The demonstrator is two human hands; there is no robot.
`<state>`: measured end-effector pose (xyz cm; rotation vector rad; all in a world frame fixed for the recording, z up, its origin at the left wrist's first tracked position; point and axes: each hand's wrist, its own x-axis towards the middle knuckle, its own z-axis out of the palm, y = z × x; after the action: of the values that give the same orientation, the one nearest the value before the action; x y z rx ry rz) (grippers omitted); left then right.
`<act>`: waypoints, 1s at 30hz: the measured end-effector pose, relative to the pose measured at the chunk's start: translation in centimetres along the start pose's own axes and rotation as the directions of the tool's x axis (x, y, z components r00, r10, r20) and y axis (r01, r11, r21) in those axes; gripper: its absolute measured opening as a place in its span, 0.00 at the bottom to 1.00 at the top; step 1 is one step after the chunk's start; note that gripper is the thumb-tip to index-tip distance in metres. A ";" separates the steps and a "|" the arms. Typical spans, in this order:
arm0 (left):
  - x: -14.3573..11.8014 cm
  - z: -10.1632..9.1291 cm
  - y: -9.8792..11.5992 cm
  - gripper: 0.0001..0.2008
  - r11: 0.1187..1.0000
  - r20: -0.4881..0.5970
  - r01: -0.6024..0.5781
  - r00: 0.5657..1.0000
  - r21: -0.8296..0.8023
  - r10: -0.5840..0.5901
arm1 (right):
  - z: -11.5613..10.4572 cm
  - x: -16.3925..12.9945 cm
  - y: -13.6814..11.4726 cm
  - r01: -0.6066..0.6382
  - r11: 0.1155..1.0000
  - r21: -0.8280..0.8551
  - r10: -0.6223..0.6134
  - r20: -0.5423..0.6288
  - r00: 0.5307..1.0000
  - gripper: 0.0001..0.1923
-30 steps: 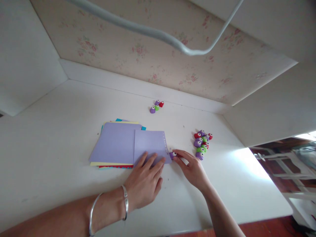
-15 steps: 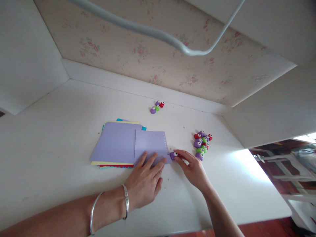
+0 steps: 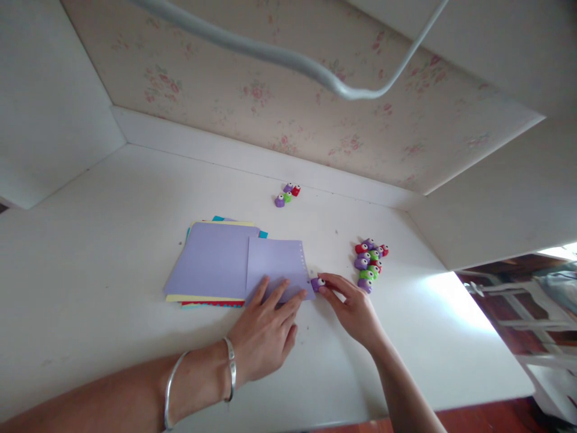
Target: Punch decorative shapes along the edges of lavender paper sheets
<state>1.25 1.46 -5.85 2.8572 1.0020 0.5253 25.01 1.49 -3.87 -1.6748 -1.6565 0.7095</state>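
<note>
My left hand [image 3: 265, 328] lies flat, fingers spread, on the near edge of a lilac paper sheet [image 3: 277, 267], pressing it down against the white tabletop [image 3: 112, 198]. That sheet overlaps the right side of a stack of coloured paper [image 3: 210, 264], whose top sheet is also lilac, with yellow, red and teal edges showing beneath. My right hand [image 3: 354, 307] has its grip pinched on a small purple punch [image 3: 317, 282] with a round eye, set at the sheet's near right corner, where a row of tiny holes runs along the right edge. Just to the right of that hand sits a cluster of small punches [image 3: 369, 261] in purple, green and red. Another small group of punches [image 3: 287, 194] lies farther back, near the base of the floral wall [image 3: 270, 96]. Two silver bangles [image 3: 229, 376] ring my left wrist.
</note>
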 end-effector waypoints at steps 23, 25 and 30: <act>0.1 0.0 0.0 0.21 1.000 0.022 -0.006 1.000 0.008 0.006 | -0.2 0.0 0.0 0.027 0.996 -0.086 -0.024 0.035 0.999 0.12; 0.1 0.0 0.0 0.21 1.000 0.023 -0.007 1.000 0.014 0.007 | -0.2 -0.1 0.0 0.024 0.996 -0.084 -0.021 0.037 0.999 0.12; 0.2 0.0 0.0 0.22 0.999 0.014 -0.005 1.000 0.034 0.005 | -0.3 -0.1 -0.3 0.034 0.996 -0.081 -0.030 0.056 0.998 0.13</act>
<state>1.38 1.59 -5.74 2.8893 1.0111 0.4925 25.04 1.34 -3.44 -1.6958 -1.7682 0.6854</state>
